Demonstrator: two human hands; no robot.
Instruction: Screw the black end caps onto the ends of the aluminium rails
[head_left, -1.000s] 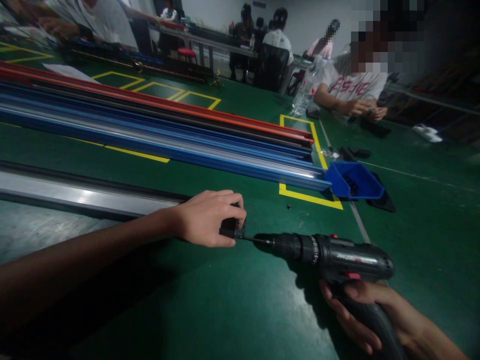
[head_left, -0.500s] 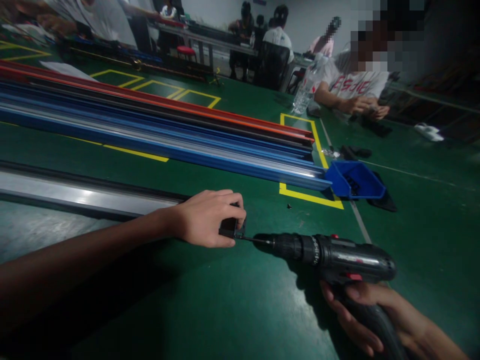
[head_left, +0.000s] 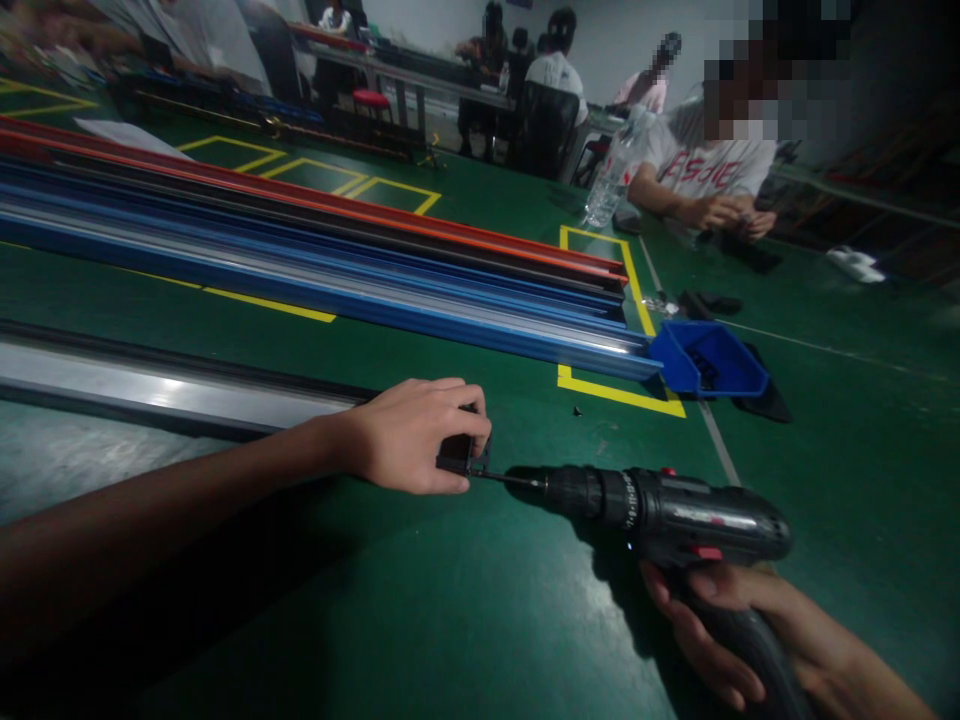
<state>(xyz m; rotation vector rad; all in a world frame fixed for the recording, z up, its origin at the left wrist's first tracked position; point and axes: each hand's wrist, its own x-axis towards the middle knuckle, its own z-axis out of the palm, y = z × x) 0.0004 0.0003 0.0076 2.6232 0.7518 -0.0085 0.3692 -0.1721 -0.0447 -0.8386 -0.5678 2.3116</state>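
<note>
My left hand [head_left: 420, 435] is closed round the near end of a long metal profile [head_left: 172, 385], silver on top with black edges. A black end piece [head_left: 480, 460] shows at the profile's tip, between my thumb and fingers. In my right hand [head_left: 750, 620] I grip the handle of a black cordless drill [head_left: 675, 510] with red buttons. The drill lies level, and its long thin bit [head_left: 506, 478] reaches the end piece close to my left thumb. Whether a screw sits at the bit's tip is too small to tell.
Blue, black and orange profiles [head_left: 375, 270] lie lengthwise beyond my left hand. A blue bin [head_left: 739, 365] with small dark parts stands at their right end. One small dark piece [head_left: 577, 411] lies on the green table. Opposite, a person [head_left: 705, 170] sits near a plastic bottle [head_left: 606, 185].
Both hands, the profile and the drill stay in nearly the same place. A small bright light now shows beneath the drill's collar.
</note>
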